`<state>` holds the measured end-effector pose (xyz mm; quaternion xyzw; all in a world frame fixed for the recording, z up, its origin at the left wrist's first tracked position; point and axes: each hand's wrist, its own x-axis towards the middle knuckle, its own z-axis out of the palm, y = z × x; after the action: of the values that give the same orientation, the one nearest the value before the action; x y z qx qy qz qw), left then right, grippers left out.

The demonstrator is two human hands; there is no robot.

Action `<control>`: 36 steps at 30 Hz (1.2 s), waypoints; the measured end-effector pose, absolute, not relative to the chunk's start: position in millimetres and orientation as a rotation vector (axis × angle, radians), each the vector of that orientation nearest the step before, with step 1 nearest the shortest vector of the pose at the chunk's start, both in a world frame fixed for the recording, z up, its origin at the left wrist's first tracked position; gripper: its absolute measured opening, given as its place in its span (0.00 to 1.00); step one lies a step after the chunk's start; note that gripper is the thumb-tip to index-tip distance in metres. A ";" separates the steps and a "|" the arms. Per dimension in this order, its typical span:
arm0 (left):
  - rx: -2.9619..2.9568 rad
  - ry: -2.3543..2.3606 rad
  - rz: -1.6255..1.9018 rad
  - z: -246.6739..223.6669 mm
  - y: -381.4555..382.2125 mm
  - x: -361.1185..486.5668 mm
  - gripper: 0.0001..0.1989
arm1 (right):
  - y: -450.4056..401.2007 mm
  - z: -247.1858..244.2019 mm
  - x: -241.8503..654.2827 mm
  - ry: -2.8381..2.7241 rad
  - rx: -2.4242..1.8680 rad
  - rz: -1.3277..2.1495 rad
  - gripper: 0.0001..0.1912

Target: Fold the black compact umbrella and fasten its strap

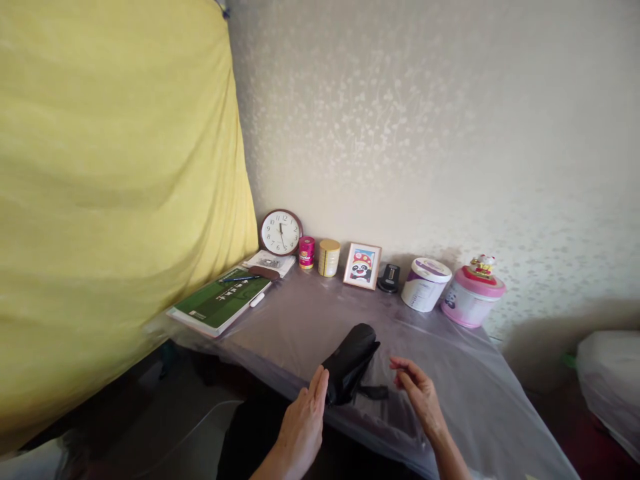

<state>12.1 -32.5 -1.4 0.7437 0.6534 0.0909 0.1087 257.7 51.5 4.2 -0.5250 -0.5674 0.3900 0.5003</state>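
A folded black umbrella lies slantwise near the front edge of the table, its far end pointing up and to the right. A loose black strap sticks out from its right side onto the table cover. My left hand is against the umbrella's near left side, fingers straight and close together; the thumb is hidden. To the right of the umbrella and apart from it, my right hand hovers over the table with fingers slightly bent, thumb apart, and nothing in them.
Clear plastic covers the table. At left lie a green book and a clock. Along the wall stand a pink can, yellow tin, framed panda picture, black stapler-like object, white-purple tub and pink tub.
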 end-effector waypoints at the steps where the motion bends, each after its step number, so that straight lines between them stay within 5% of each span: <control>1: 2.182 1.909 0.267 -0.2 -32.7 11.8 0.38 | 51.5 -1.3 265.0 -1.360 -1.289 0.913 0.17; 10: 1.680 1.645 0.724 5.9 -20.2 -3.1 0.32 | 44.6 -27.9 291.1 -1.384 -1.483 0.847 0.21; 15: 1.449 1.643 0.701 9.5 -8.5 -21.6 0.24 | 46.3 -31.1 293.5 -1.414 -1.518 0.845 0.24; 20: 1.728 1.896 0.782 12.8 -15.0 -27.6 0.32 | 46.0 -29.8 292.8 -1.422 -1.509 0.849 0.24; 27: 2.056 2.077 0.241 11.1 -12.1 -19.5 0.49 | 48.0 -32.8 293.0 -1.423 -1.504 0.856 0.24; 36: 1.960 1.966 0.474 15.4 -0.8 -28.2 0.46 | 48.0 -28.7 293.4 -1.463 -1.480 0.777 0.21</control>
<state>-28.2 -0.8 15.4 0.6869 0.6888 0.1661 0.1619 293.4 48.0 -28.7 -0.5971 -0.5902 0.3132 0.4439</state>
